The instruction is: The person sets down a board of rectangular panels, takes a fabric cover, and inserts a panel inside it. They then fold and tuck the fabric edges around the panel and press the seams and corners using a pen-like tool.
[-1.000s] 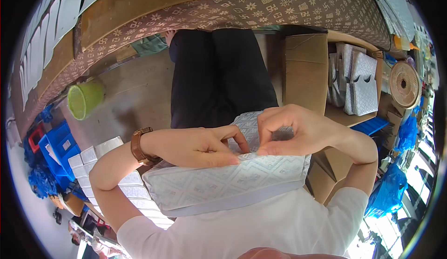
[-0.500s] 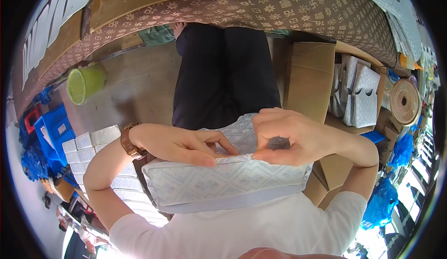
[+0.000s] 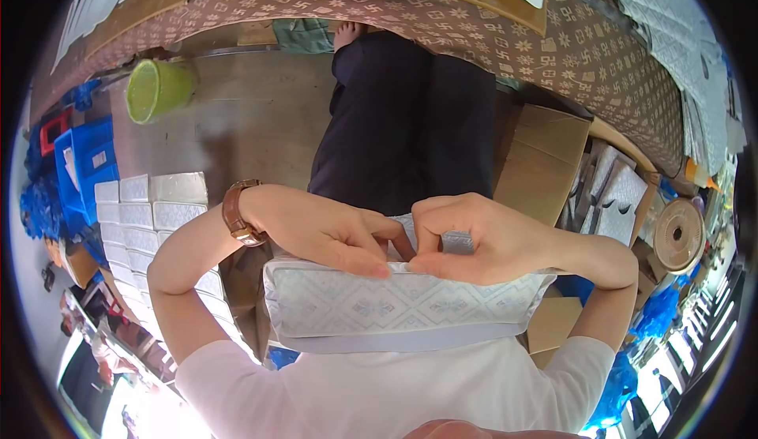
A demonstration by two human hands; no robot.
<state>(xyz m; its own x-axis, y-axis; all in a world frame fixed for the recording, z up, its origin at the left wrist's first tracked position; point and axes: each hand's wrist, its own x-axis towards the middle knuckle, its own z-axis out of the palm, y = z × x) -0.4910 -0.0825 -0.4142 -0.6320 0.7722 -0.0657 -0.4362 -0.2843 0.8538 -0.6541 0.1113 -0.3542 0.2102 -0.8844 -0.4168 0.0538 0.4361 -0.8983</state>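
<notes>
The hands have drawn closer together along the upper edge of the diamond-patterned cushion (image 3: 407,301), and the cushion now lies a little farther right in the frame; the whole view has swung too, the green bin (image 3: 160,91) sitting higher at upper left. The cushion is at the lower centre, against the white shirt (image 3: 387,388), its long axis running left to right, with a grey strip (image 3: 410,340) along its lower edge. From the fingers its patterned side spreads downward in the frame. The left hand (image 3: 328,234) comes in from the left, the right hand (image 3: 485,238) from the right; their thumbs almost meet near the middle of that edge, so neither hand is clearly nearer. The right fingers are narrowed to a pinch on the edge; the left fingers hold it too, thumb on the near side, index finger bent behind. The exact contact behind the edge is hidden.
</notes>
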